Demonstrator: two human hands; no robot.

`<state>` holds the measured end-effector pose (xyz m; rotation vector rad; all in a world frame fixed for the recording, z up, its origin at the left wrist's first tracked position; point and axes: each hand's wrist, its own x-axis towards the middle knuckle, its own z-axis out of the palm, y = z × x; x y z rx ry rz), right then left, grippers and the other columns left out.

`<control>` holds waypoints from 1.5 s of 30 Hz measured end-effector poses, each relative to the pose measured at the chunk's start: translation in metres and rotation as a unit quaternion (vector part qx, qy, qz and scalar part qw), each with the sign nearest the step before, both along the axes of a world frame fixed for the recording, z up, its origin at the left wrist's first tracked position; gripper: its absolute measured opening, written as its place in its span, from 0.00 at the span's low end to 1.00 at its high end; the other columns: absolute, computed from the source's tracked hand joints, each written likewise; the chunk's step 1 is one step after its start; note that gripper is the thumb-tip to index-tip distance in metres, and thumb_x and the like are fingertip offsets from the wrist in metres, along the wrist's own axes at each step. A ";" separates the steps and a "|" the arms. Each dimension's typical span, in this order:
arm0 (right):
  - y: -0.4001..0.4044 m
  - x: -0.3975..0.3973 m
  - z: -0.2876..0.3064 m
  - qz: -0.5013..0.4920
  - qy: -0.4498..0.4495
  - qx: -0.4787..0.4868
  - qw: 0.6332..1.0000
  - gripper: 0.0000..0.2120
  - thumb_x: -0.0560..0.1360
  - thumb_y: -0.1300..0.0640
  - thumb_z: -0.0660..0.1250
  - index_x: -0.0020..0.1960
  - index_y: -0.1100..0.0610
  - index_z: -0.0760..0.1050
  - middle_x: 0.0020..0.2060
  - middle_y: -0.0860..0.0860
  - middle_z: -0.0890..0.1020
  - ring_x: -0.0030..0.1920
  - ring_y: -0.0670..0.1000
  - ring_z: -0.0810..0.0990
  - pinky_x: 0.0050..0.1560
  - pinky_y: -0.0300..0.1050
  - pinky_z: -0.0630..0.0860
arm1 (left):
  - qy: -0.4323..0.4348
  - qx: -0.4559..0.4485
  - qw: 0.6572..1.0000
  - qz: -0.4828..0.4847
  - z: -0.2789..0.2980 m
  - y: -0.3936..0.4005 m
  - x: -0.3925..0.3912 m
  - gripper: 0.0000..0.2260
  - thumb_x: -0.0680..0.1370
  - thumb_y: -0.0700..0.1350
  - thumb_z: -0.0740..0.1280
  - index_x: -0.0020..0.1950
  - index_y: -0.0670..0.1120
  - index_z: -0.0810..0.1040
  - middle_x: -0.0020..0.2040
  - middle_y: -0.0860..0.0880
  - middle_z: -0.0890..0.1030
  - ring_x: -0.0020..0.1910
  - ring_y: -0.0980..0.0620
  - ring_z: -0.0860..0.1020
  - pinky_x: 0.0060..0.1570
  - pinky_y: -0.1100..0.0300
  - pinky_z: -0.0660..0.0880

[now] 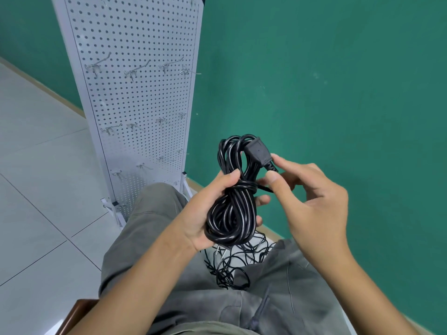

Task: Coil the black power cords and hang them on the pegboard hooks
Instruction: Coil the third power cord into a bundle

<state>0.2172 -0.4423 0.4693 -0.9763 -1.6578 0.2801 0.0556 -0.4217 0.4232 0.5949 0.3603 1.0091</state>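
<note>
Coiled cord (231, 209) is being gripped upright at mid-waist by left hand (205, 213); connector (260, 153), above that grip, is being pinched by right hand (312, 201), nearer than pegboard (135, 93).

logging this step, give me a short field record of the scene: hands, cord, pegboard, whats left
left hand: left hand grips the coiled cord at its wrapped waist
right hand: right hand pinches the connector end
pegboard: white pegboard stands against the green wall; its hooks that show are bare
remaining: loose cords tangled on the floor between the knees
</note>
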 end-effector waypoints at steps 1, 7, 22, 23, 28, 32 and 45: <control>0.001 0.001 -0.002 -0.014 -0.018 0.025 0.999 0.11 0.76 0.58 0.74 0.58 0.52 0.84 0.36 0.37 0.82 0.39 0.47 0.77 0.48 0.42 0.74 | 0.006 0.005 1.000 0.003 0.000 -0.001 0.000 0.34 0.75 0.51 0.71 0.78 0.40 0.66 0.55 0.42 0.84 0.53 0.43 0.85 0.41 0.49 0.82; 0.005 0.004 -0.010 -0.079 -0.127 0.127 0.981 0.07 0.77 0.61 0.73 0.54 0.59 0.86 0.30 0.54 0.82 0.35 0.57 0.73 0.42 0.49 0.72 | 0.016 0.023 1.000 -0.002 -0.002 -0.003 0.002 0.32 0.77 0.52 0.69 0.78 0.42 0.67 0.54 0.43 0.84 0.48 0.44 0.85 0.44 0.49 0.82; 0.005 0.016 0.014 -0.054 -0.287 0.136 0.947 0.06 0.77 0.62 0.70 0.50 0.62 0.85 0.29 0.51 0.73 0.35 0.54 0.66 0.37 0.44 0.67 | 0.043 0.066 0.996 0.031 0.007 -0.010 0.007 0.16 0.79 0.50 0.62 0.67 0.52 0.74 0.52 0.46 0.86 0.46 0.44 0.86 0.44 0.50 0.84; 0.004 0.015 0.015 -0.053 -0.297 0.133 0.944 0.06 0.78 0.61 0.70 0.49 0.62 0.85 0.29 0.51 0.73 0.35 0.54 0.66 0.37 0.45 0.67 | 0.041 0.068 0.996 0.032 0.007 -0.010 0.007 0.16 0.80 0.50 0.62 0.67 0.51 0.74 0.53 0.46 0.86 0.48 0.44 0.86 0.45 0.50 0.84; 0.003 0.015 0.016 -0.034 -0.329 0.109 0.937 0.07 0.77 0.61 0.70 0.51 0.62 0.85 0.30 0.48 0.72 0.37 0.50 0.64 0.37 0.44 0.67 | 0.064 0.087 0.992 0.063 0.001 -0.009 0.008 0.17 0.79 0.47 0.63 0.67 0.49 0.76 0.51 0.49 0.86 0.47 0.53 0.85 0.44 0.59 0.82; 0.004 0.014 0.016 -0.038 -0.342 0.102 0.933 0.06 0.77 0.62 0.71 0.53 0.62 0.84 0.33 0.46 0.68 0.38 0.50 0.64 0.38 0.40 0.63 | 0.114 0.109 0.983 0.089 -0.002 -0.006 0.006 0.17 0.78 0.49 0.65 0.67 0.51 0.79 0.58 0.47 0.85 0.53 0.53 0.83 0.50 0.59 0.81; 0.012 0.016 0.015 -0.055 -0.386 0.081 0.917 0.06 0.79 0.58 0.71 0.50 0.61 0.84 0.30 0.50 0.73 0.37 0.53 0.68 0.33 0.50 0.72 | 0.293 0.238 0.915 0.142 0.001 -0.005 -0.004 0.19 0.85 0.47 0.62 0.75 0.59 0.68 0.62 0.59 0.82 0.62 0.60 0.80 0.62 0.60 0.75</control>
